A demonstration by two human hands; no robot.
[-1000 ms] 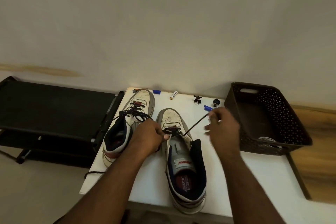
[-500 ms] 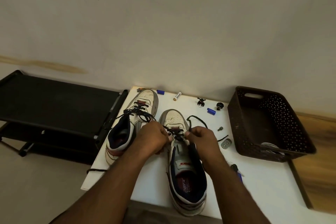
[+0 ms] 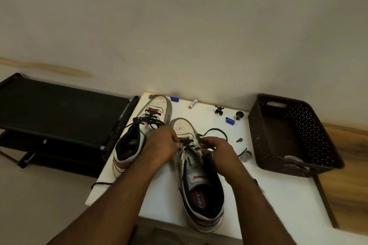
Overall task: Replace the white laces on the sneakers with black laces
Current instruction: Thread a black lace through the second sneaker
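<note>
Both hands met over the near sneaker (image 3: 201,175) on the white table (image 3: 159,201): the left hand (image 3: 161,146) curled at its eyelets, the right hand (image 3: 218,148) pinching the black lace (image 3: 216,131), which looped away to the far right. Their knuckles hid the threading. Left of it stood the other sneaker (image 3: 143,133), already black-laced. Small caps, a battery (image 3: 193,103) and screws lay scattered beyond, and a brown basket (image 3: 294,137) stood at the right.

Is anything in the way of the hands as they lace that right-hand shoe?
Nothing visible. Both the left hand and right hand are already at the black lace on the shoe.
</note>
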